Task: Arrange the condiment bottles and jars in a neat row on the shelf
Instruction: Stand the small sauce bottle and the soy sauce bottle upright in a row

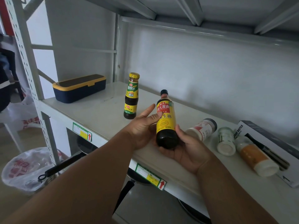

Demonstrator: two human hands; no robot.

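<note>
A dark soy sauce bottle (166, 120) with a yellow and red label is held tilted over the white shelf (100, 113). My left hand (144, 128) grips its side, thumb on the label; my right hand (182, 149) cups its base from below. A smaller dark sauce bottle (131, 96) with a yellow cap stands upright behind, to the left. To the right three jars lie on their sides: a white jar with a dark lid (202, 129), a small clear jar (225, 141) and an orange-labelled jar (255, 157).
A navy box with a yellow rim (79, 88) sits at the shelf's left end. A spray bottle carton (271, 147) lies at the right. Pans (64, 164) rest on the lower shelf. A bagged bin (27, 168) stands on the floor at left.
</note>
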